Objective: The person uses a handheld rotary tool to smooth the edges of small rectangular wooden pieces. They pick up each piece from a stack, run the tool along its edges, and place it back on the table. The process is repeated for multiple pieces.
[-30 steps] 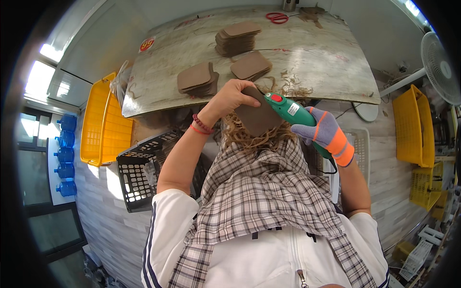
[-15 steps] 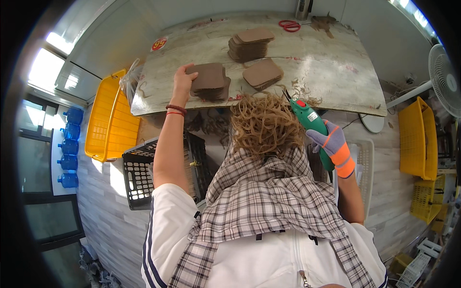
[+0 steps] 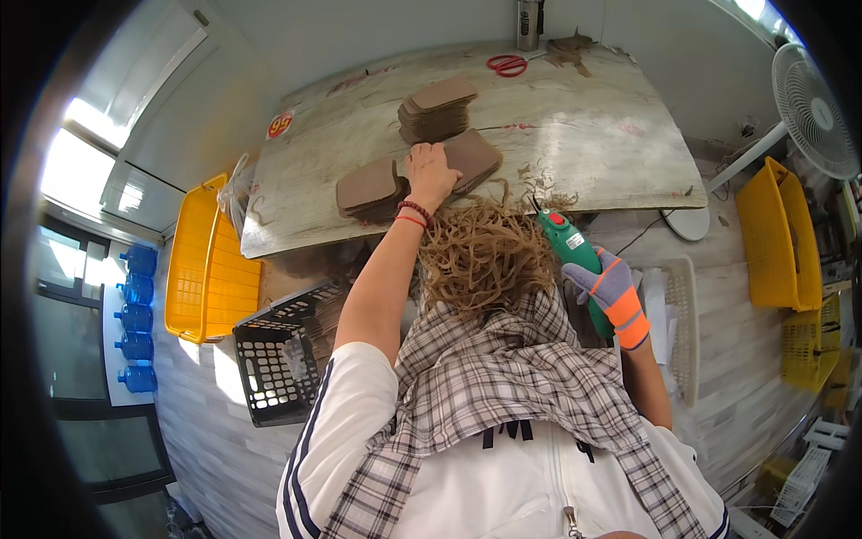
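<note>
My bare left hand (image 3: 432, 173) reaches over the left edge of a brown stack of flat, rounded pieces (image 3: 474, 158), its fingers stretched out and thumb apart. Left of my wrist sits another low pile of such pieces (image 3: 368, 187); a taller pile (image 3: 440, 97) stands farther back. In a grey and orange glove, my right hand (image 3: 606, 286) is wrapped around a green electric cutter (image 3: 566, 235) with a red button. The cutter's dark tip points at the table edge. Curly brown trimmings (image 3: 489, 256) heap on my checked apron (image 3: 485, 377).
Red-handled scissors (image 3: 507, 66), a metal flask (image 3: 530, 25) and brown scraps (image 3: 571, 52) are at the back of the table (image 3: 310, 171). A yellow basket (image 3: 211, 260) and black crate (image 3: 278, 359) stand left; a white basket (image 3: 684, 341) and fan (image 3: 815, 112) stand right.
My left hand has left the left pile and moved right onto the edge of the middle stack. My right hand still holds the cutter. The view has shifted slightly.
</note>
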A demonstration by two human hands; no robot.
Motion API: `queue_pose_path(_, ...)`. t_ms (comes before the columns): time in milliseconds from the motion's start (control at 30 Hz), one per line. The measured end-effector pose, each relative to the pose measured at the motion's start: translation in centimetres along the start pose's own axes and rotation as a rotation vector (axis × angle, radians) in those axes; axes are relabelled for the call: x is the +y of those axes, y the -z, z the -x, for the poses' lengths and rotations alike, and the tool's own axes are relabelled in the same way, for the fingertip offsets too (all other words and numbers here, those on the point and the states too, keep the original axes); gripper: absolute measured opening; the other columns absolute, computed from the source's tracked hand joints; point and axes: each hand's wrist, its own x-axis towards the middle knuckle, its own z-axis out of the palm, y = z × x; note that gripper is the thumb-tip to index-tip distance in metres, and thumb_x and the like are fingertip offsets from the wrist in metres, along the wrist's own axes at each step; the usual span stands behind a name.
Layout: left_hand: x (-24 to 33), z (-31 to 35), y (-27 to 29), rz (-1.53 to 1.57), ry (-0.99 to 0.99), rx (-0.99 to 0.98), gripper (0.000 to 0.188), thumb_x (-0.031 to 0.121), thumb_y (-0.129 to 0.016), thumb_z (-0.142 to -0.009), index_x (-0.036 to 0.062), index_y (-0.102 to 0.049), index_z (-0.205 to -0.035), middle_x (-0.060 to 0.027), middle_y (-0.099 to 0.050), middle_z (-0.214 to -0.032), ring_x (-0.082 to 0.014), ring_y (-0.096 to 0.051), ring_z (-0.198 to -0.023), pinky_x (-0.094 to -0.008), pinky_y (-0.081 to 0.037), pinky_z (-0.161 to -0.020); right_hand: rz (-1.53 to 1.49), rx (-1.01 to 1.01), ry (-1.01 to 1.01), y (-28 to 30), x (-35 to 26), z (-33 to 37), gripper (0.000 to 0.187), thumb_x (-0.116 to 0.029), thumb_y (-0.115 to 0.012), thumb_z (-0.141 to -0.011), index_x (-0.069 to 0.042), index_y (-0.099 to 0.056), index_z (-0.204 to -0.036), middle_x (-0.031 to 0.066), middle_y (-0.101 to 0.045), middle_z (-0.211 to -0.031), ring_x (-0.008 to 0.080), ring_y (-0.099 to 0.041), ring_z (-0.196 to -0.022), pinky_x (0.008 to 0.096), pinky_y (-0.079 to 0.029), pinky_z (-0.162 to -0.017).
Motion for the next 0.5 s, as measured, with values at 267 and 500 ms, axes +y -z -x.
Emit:
queue_pose_path(267,1.7,1.1,0.6,0.62,0.212,0.063,0.041,0.011,-0.075,-0.076,0.0004,-0.054,-0.11,-0.0127,-0.058,-0.112,-0.0289,-0.053,-0.104,-0.0419,-0.044,-0.088,-0.083,0.0,0.002,-0.2,-0.6,-0.2,0.04,-0.022,-0.076,-0.08,0.003,-0.057,-0.105,0.0029,-0.059,-0.067,0.0088,-0.055,-0.05,0.0238,-0.044,-0.046)
queue_pose_path(500,8.8,4.1,3.0,2.153,0.497,0.213,0.034,-0.005,-0.061,-0.086,0.0,-0.051,-0.119,-0.0111,-0.058,-0.12,-0.0252,-0.057,-0.109,-0.038,-0.05,-0.096,-0.031,0.137,0.087,-1.1,-2.1,-0.6,0.041,-0.025,-0.077,-0.079,0.002,-0.058,-0.104,0.0022,-0.061,-0.069,0.0069,-0.054,-0.051,0.023,-0.044,-0.047)
